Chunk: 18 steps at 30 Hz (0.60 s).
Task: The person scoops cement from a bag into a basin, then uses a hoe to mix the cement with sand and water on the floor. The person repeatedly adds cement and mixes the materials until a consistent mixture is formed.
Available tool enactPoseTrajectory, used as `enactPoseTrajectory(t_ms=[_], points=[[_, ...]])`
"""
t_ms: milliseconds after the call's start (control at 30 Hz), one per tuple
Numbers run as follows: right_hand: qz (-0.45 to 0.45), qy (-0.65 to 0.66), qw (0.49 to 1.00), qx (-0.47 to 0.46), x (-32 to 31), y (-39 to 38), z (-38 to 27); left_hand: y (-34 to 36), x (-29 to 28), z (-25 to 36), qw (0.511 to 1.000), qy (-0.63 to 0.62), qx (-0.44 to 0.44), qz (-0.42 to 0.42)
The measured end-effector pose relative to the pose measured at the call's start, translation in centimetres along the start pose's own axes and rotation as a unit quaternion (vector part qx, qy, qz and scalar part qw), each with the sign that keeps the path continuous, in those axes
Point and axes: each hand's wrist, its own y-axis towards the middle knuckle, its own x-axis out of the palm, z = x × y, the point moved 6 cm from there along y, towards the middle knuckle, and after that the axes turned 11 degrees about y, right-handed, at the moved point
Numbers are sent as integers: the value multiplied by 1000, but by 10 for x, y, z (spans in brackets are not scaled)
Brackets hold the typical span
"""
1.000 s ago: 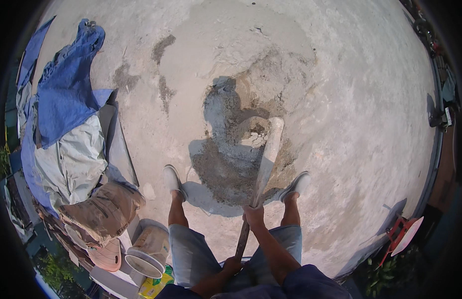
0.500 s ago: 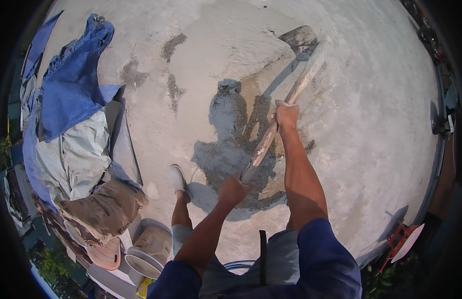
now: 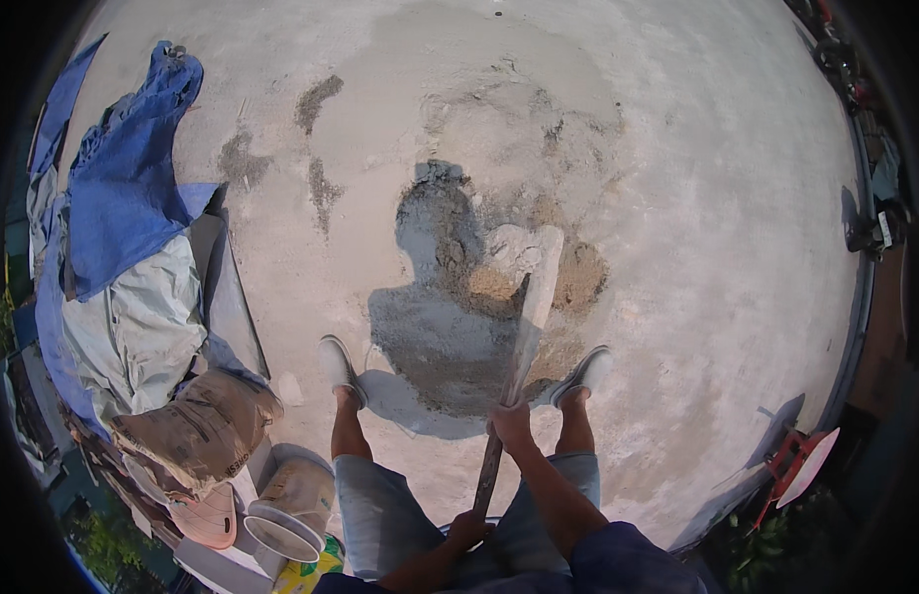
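With both fists I grip the long wooden handle of a hoe (image 3: 527, 346). My right hand (image 3: 511, 426) is closed partway down the handle, above my knees. Close to my body, my left hand (image 3: 468, 531) wraps the handle's lower end. The hoe's head is down at the pile, and pale powder hides much of its blade. Around it lies a mound of grey and brown sand or mortar mix (image 3: 581, 277), dry and pale at the far side. My shadow falls across the darker near part.
My feet in pale shoes (image 3: 341, 364) stand either side of the mix. At left lie a blue tarp (image 3: 133, 188), a pale sheet (image 3: 138, 322) and a brown sack (image 3: 197, 426). A bucket (image 3: 293, 500) stands near my left leg. A red-framed object (image 3: 791, 465) is at right.
The hoe has come from the far right of the mix toward me, its head now in the middle of the pile. Both hands have drawn back toward my body, still on the handle.
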Motion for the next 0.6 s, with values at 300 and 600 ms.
enactPoseTrajectory(t_ms=[300,600], points=[[6,144,986,-79,-26,24,-151,22,-124,129,993,39,57,98],[71,-160,959,-224,68,197,-325,-13,-335,300,936,-20,206,285]])
